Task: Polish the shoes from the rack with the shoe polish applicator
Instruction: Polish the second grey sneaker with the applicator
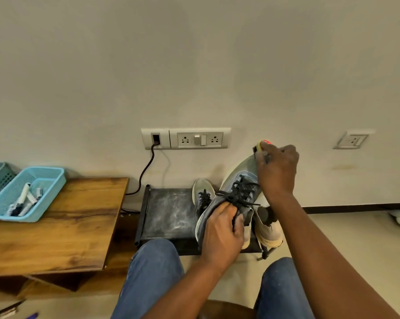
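Nearest the camera, two knees in blue jeans [153, 272] are cut off by the bottom edge. Above them the left hand [222, 236] grips the heel end of a grey-blue shoe [238, 180] with black laces, fingers curled round the collar and hiding the opening; the shoe is held up with its toe pointing away toward the wall. The right hand [277, 168] is clenched round the shoe polish applicator [262, 145] at the shoe's toe, so only a yellowish end with a red spot shows past the fingers; any label on it cannot be read. Under the raised shoe stands a low black rack [169, 212], its right part hidden; a matching shoe [202, 192] and a beige pair [269, 229] sit on it, partly covered. To the left, a wooden table [63, 226] carries a blue basket [33, 194] of blurred white items. On the wall beyond, a socket panel [186, 138] has a black cable plugged in.
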